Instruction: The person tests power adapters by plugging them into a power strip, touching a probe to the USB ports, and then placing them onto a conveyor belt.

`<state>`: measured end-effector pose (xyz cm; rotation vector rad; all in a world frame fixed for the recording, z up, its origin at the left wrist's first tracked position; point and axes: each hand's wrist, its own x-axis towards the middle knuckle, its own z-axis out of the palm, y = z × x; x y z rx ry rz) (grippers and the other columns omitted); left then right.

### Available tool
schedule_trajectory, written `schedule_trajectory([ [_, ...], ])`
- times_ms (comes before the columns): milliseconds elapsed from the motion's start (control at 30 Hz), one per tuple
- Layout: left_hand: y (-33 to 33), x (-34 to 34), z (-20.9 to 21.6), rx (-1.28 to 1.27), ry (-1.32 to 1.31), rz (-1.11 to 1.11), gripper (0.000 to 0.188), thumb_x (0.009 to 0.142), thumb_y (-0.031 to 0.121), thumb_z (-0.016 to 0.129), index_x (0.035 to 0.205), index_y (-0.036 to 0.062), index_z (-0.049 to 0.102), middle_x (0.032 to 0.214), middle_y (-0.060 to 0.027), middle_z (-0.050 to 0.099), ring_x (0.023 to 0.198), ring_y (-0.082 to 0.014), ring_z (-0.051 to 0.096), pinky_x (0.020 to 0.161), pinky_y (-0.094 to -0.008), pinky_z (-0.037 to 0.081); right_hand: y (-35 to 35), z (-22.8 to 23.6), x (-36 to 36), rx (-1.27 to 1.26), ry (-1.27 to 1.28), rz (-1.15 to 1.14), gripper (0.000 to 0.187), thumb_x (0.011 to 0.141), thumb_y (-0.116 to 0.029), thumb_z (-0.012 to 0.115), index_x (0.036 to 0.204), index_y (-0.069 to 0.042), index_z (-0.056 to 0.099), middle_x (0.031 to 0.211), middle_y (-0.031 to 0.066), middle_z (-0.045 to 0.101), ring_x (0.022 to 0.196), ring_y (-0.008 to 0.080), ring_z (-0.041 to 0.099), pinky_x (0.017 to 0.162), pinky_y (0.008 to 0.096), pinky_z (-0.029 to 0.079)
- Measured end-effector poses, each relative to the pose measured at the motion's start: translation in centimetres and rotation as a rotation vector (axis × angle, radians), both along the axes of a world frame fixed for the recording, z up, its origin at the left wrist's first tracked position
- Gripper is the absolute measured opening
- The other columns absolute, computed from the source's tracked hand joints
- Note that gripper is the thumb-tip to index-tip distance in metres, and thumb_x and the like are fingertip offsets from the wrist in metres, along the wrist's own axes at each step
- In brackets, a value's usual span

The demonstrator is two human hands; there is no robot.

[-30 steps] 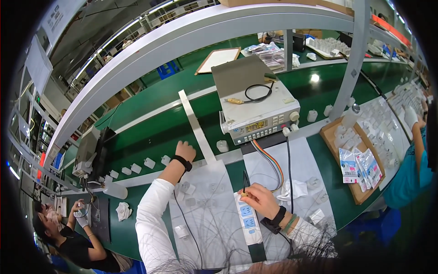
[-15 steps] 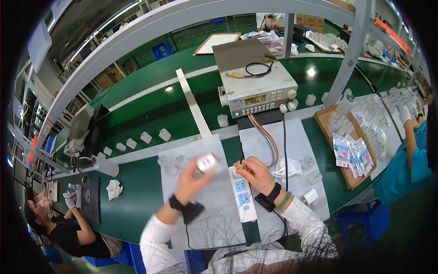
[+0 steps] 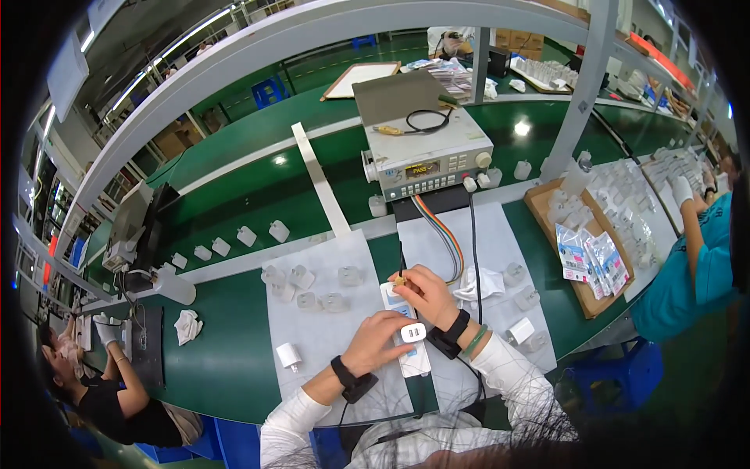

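Across the green table (image 3: 226,336) we see a boxy tester (image 3: 430,148) on the far side and, nearer, a white power strip (image 3: 416,364) between two pale sheets (image 3: 332,254). Our left hand (image 3: 376,341) has its grip pinching a two-port white charger (image 3: 413,334) over the strip — whether it is plugged in, we cannot tell. Our right hand (image 3: 428,295), slightly farther off, pinches what looks like a brass-coloured probe (image 3: 400,280) — near the strip's far end.

USB charger (image 3: 413,333): smooth, glossy plastic. Power strip (image 3: 419,365): smooth plastic. Probe connector (image 3: 400,281): brass-like metal. Bench tester (image 3: 437,148): matt, metal-looking casing. Worktop (image 3: 226,344): smooth. Tray (image 3: 596,307): matt cardboard. Rag (image 3: 479,284): rumpled cloth.
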<state>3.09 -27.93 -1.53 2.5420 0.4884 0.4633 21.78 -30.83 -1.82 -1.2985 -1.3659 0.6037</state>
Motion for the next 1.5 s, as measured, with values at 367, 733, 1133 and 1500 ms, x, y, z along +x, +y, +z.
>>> schedule_trajectory([
  [367,4.6,2.2,-4.6,-0.460,-0.275,0.266,0.043,0.079,0.015,0.072,0.118,0.0070,0.059,0.113,-0.0126,0.060,0.107,-0.0309,0.055,0.092,-0.0372,0.045,-0.7,0.7,0.2,0.194,-0.072,-0.041,0.015,0.086,-0.011,0.067,0.098,-0.001,0.066,0.080,0.0060,0.054,0.065,0.0138,0.053,0.058,0.0244,0.043],
  [733,4.7,2.4,-3.8,-0.455,-0.311,0.248,0.043,0.080,0.010,0.070,0.122,0.0057,0.057,0.114,-0.0102,0.059,0.107,-0.0238,0.056,0.092,-0.0336,0.045,-7.5,0.8,-0.4,-0.161,0.100,0.094,0.018,0.084,-0.013,0.069,0.099,-0.003,0.068,0.077,0.0063,0.057,0.056,0.0117,0.051,0.054,0.0236,0.041],
  [1133,18.8,5.2,7.2,0.234,-0.112,0.292,0.040,0.076,0.010,0.068,0.116,0.0100,0.061,0.103,-0.0120,0.064,0.095,-0.0321,0.060,0.081,-0.0375,0.049,-7.1,0.7,-1.2,-0.080,-0.109,0.122,0.024,0.083,-0.017,0.073,0.104,-0.006,0.067,0.078,0.0045,0.055,0.062,0.0136,0.055,0.057,0.0253,0.045],
  [1500,26.0,7.1,3.3,0.502,0.567,0.355,0.019,0.083,0.015,0.057,0.101,0.0116,0.062,0.099,-0.0098,0.067,0.094,-0.0280,0.063,0.082,-0.0407,0.049,-7.6,0.6,-0.7,-0.123,-0.036,0.181,0.025,0.084,-0.019,0.073,0.106,-0.009,0.067,0.079,0.0031,0.053,0.066,0.0143,0.056,0.058,0.0255,0.046],
])
